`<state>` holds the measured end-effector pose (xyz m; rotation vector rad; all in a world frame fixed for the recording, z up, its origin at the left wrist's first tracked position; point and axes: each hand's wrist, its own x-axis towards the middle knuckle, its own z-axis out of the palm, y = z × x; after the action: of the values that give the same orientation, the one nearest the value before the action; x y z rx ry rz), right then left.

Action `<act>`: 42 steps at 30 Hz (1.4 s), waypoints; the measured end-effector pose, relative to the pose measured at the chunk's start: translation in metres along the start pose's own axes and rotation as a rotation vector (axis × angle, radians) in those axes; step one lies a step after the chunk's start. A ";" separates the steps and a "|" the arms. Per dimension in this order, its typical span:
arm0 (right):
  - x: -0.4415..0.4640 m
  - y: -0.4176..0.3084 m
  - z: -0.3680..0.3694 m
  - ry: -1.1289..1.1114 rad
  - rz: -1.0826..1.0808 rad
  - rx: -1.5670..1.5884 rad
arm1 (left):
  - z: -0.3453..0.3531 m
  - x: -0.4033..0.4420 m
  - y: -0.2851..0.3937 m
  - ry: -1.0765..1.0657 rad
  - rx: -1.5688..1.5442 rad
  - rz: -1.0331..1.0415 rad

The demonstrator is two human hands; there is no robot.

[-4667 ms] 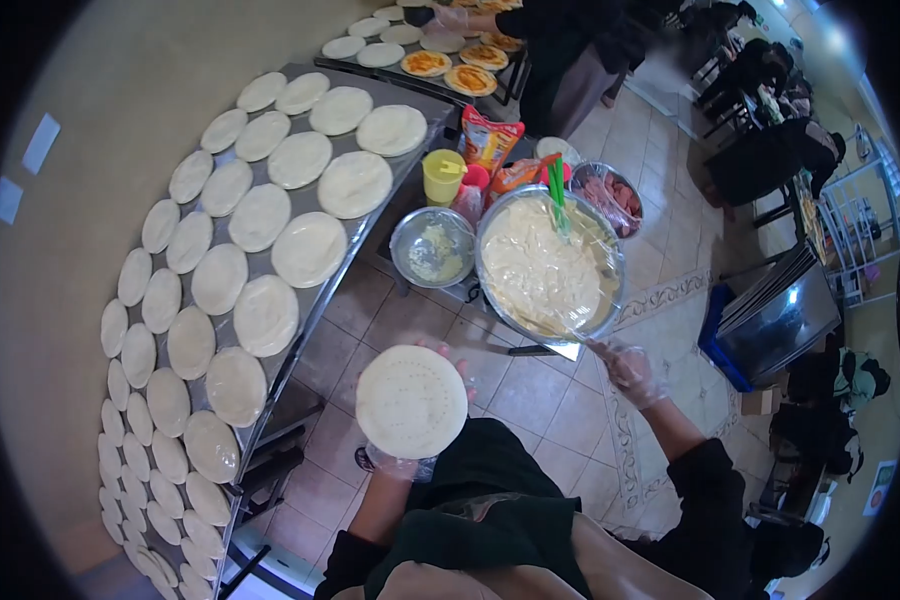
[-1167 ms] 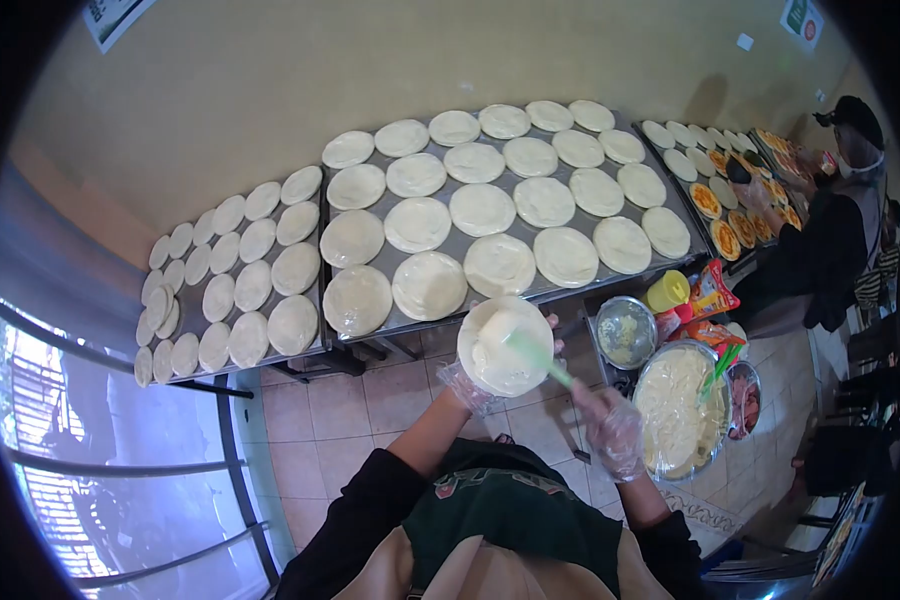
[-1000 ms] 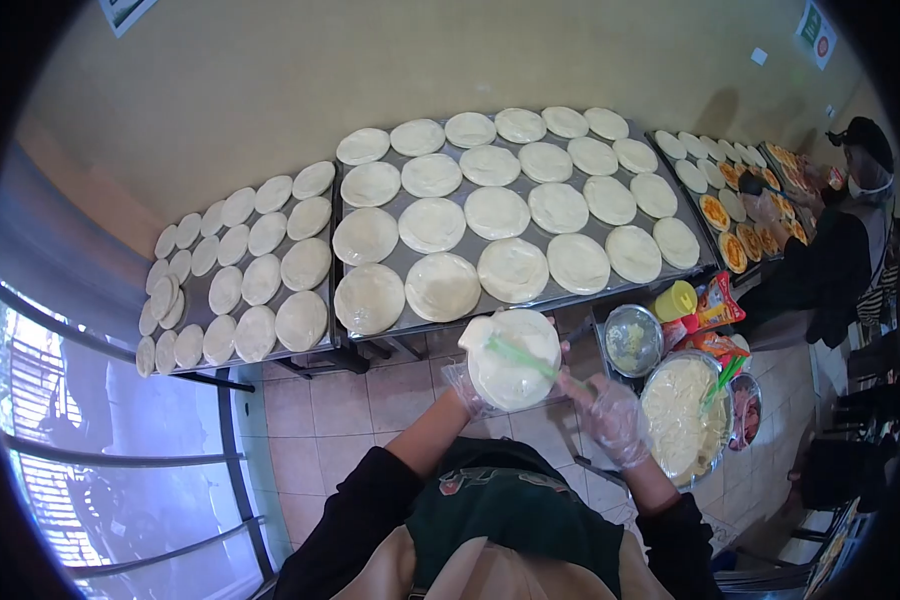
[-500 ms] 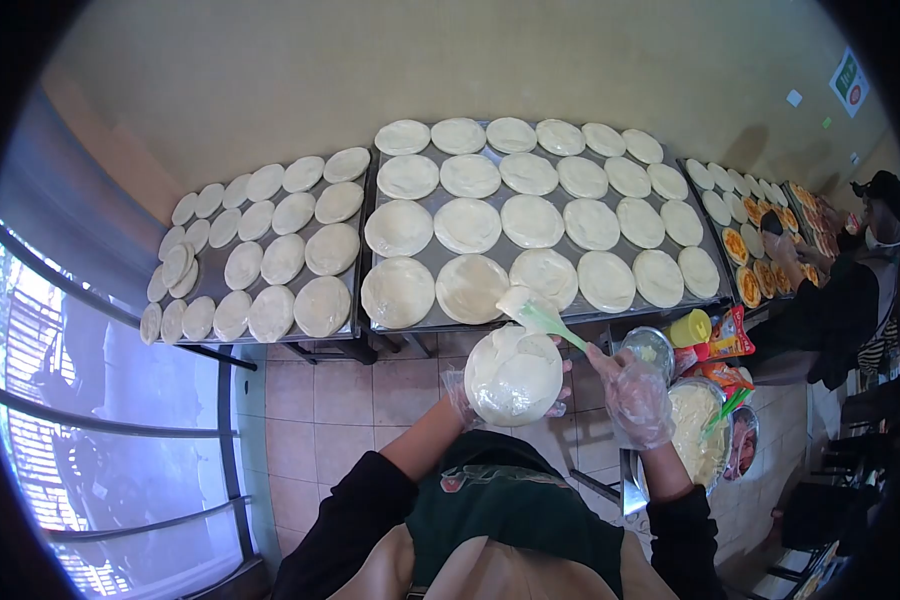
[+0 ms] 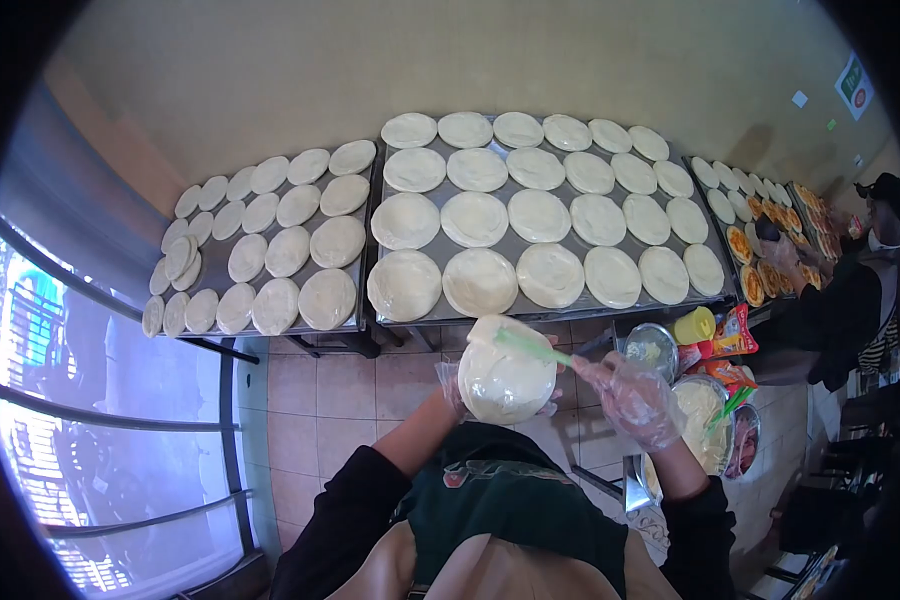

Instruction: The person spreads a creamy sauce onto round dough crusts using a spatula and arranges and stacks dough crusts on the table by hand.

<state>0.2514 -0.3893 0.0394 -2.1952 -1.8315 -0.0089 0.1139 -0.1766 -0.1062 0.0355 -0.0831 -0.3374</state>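
Note:
My left hand [image 5: 451, 384], in a clear plastic glove, supports a round dough base [image 5: 510, 388] from beneath, and most of its fingers are hidden. White, glossy spread covers the base. My right hand [image 5: 634, 402], gloved too, is closed around the handle of a green spatula [image 5: 522, 343]. The spatula's blade, loaded with white spread, lies over the upper edge of the base. To the right of my right hand stands a large bowl of white spread [image 5: 698, 420], with another green utensil [image 5: 732, 404] at its rim.
Rows of coated dough bases cover the middle table [image 5: 417, 309] and the left table [image 5: 205, 268]. Beside the spread are a metal bowl [image 5: 651, 346], a yellow container [image 5: 694, 326] and packets [image 5: 735, 331]. At far right a co-worker [image 5: 850, 300] works over orange-topped bases. Windows line the left.
The spatula has moved left across the upper part of the base. My left hand and the base have shifted slightly left, and the camera view has moved a little.

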 end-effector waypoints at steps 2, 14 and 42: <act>0.001 0.003 0.011 0.044 0.009 0.007 | 0.006 0.001 -0.002 0.016 -0.113 0.021; -0.023 -0.024 0.060 0.165 0.148 -0.056 | 0.031 -0.011 0.000 -0.049 -0.765 0.194; 0.037 -0.011 -0.004 0.034 -0.184 -0.161 | -0.009 -0.028 0.010 -0.003 -0.081 0.144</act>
<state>0.2484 -0.3529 0.0525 -2.1041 -2.0720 -0.2376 0.0917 -0.1574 -0.1164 -0.0514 -0.0744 -0.1968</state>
